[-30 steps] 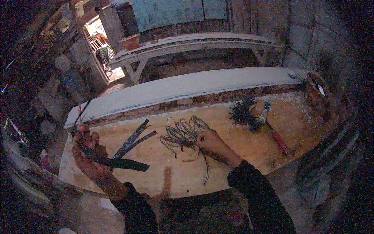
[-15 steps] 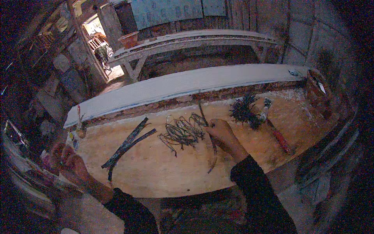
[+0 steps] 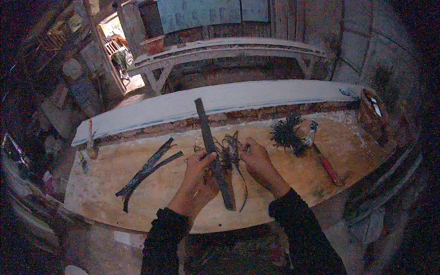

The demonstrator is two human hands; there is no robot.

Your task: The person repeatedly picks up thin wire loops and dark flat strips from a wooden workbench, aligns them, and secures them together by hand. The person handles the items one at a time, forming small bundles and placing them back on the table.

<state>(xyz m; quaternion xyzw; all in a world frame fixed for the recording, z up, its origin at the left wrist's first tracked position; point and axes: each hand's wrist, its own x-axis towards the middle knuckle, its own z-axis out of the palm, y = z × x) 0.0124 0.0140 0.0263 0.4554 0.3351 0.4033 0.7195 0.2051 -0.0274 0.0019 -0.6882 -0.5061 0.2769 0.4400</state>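
Observation:
My left hand (image 3: pixel 199 176) is closed on a broad, flat dark strip (image 3: pixel 205 123), held by its middle and slanting from far left to near right above the wooden board. My right hand (image 3: pixel 261 160) pinches beside it, at a narrow dark strip (image 3: pixel 244 195) that curves down toward the near edge. Behind the fingers sits a loose tangle of thin dark strands (image 3: pixel 223 153), partly hidden by the broad strip and my left hand. Further left, several flat dark strips (image 3: pixel 145 173) lie crossed on the board.
A dark, bushy bundle (image 3: pixel 288 134) and a brush with a red handle (image 3: pixel 327 166) lie right of my hands. The wooden board (image 3: pixel 275 208) meets a raised pale ledge (image 3: pixel 275 94) at its far side. A brown container (image 3: pixel 372 107) stands at the right end.
My left hand has come from the far left to the middle, now with the broad strip in it. My right hand has stayed near the tangle, its narrow strip turned.

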